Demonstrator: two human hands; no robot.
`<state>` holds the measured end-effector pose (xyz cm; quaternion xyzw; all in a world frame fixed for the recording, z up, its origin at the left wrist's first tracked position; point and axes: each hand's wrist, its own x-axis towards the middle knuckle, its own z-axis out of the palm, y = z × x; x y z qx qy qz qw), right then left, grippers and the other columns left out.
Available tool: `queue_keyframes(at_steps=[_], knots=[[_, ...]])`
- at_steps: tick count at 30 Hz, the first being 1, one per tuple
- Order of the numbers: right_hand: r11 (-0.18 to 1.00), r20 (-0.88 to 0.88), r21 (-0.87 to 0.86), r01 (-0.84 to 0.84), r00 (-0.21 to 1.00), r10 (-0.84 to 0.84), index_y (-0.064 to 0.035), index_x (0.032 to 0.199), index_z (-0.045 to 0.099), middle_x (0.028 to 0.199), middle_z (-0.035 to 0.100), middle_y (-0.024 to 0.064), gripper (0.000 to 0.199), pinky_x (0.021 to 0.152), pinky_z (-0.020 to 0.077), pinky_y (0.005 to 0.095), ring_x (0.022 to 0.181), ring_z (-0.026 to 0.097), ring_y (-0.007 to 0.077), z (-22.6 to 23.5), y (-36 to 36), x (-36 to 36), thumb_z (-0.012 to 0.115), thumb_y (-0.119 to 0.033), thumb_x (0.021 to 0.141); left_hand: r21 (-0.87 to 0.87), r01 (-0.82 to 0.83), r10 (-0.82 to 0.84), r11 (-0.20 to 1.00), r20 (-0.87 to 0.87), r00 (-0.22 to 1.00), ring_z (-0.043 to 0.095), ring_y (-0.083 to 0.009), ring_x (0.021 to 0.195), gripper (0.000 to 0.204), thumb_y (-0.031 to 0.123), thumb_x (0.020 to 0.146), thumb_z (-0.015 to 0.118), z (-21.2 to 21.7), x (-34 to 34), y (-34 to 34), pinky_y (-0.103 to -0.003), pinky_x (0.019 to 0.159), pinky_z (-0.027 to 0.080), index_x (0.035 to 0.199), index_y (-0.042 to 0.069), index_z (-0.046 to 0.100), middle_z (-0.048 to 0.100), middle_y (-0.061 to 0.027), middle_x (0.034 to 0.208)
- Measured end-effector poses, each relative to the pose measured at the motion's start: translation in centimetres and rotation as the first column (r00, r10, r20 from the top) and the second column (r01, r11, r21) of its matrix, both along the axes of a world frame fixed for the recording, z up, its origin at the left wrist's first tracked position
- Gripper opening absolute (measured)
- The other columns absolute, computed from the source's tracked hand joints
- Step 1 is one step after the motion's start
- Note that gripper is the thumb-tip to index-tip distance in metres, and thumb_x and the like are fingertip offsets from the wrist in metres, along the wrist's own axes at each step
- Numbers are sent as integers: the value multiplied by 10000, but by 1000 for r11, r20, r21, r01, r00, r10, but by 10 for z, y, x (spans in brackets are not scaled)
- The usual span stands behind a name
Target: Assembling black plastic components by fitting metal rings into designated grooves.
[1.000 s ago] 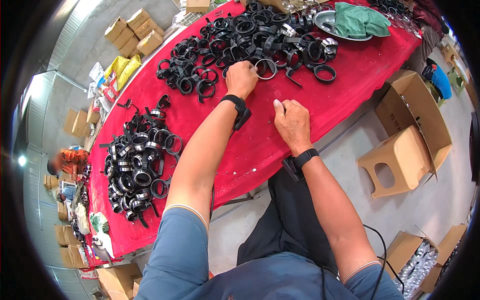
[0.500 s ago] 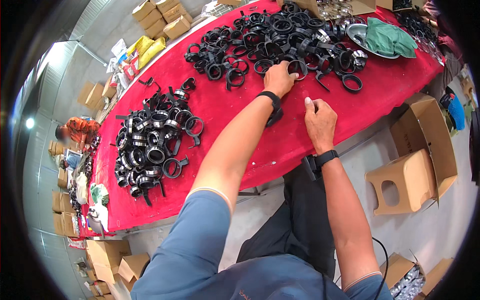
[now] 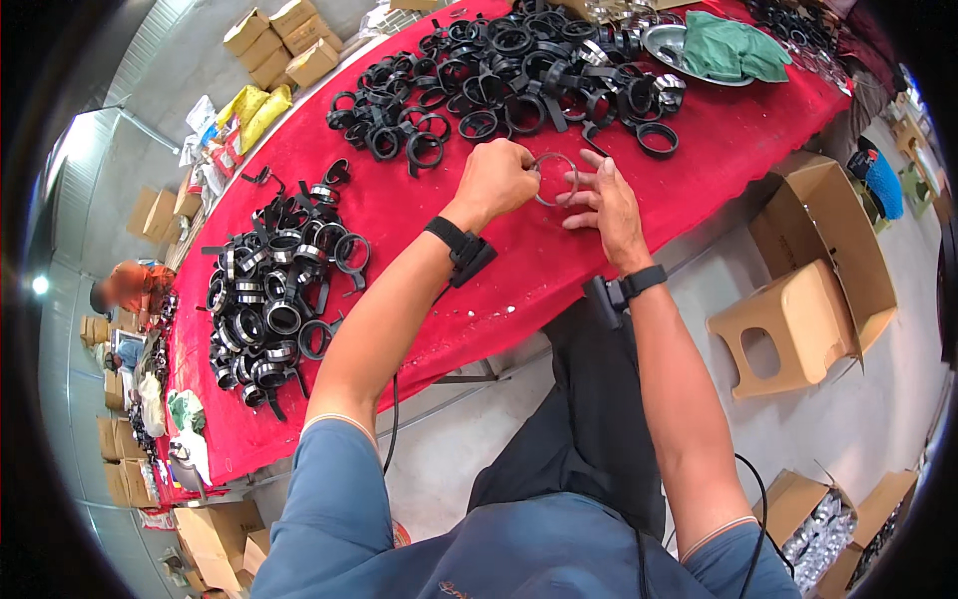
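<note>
My left hand [image 3: 496,182] is closed in a pinch on a thin greyish metal ring [image 3: 576,178], held over the red cloth. Facing it from the right, my right hand [image 3: 611,212] has its fingers spread close to the ring's right side; I cannot tell whether they touch it. Beyond both hands lies a big pile of black ring clamps [image 3: 514,42], some with shiny metal inside. A second heap of black and silver ring clamps [image 3: 282,318] sits on the cloth to the left.
A metal tray [image 3: 667,50] with a green cloth [image 3: 733,47] lies at the far right of the red-covered table [image 3: 449,299]. An open carton [image 3: 848,230] and a tan plastic stool [image 3: 783,329] stand right of the table. Another person [image 3: 140,290] is at the far left.
My left hand has drawn back from the pile's near edge, bringing the ring toward my right hand. The right hand has opened its curled fingers. The whole view has shifted slightly.
</note>
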<state>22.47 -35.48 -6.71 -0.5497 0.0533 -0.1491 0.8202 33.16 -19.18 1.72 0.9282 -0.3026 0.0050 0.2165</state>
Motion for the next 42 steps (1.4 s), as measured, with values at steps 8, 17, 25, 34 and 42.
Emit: queue_keyframes(at_steps=[8,17,25,34,42], knots=[[974,56,28,-223,974,221,-64,1585,475,1426,619,192,648,826,662,394,985,730,219,0,-11,-7,463,-536,1141,-80,53,-70,995,-229,971,784,-267,777,260,210,917,767,4,-23,-5,-413,753,623,1037,-14,823,795,-183,841],[993,139,-27,-111,984,113,-68,1664,374,1610,474,213,795,1112,513,421,1388,543,263,-1,-15,-15,736,-350,1015,-228,-284,310,932,89,947,780,-215,833,293,313,935,785,-5,48,76,-379,774,598,1054,50,835,813,-117,908],[957,86,-272,-98,988,126,-28,1608,462,1538,558,209,794,1210,435,440,1425,555,305,-2,-10,-11,779,-208,903,7,-515,488,857,306,817,788,-304,980,466,437,895,813,-30,141,152,-420,914,590,1154,50,826,824,-153,998],[950,105,-309,43,994,-11,-14,1547,514,1438,619,153,708,1111,540,379,1311,631,233,-8,2,-5,841,-230,957,-388,-458,424,799,-177,888,731,-202,839,418,371,889,860,-20,107,143,-361,778,564,1056,-10,816,787,-99,904],[988,99,124,-91,992,79,-115,1605,376,1246,654,123,611,755,648,390,1004,710,232,10,23,-38,672,-224,1083,-786,-319,-429,529,-572,699,702,-237,1181,353,212,1079,659,31,-69,144,-414,962,593,1358,0,615,687,-114,1354]])
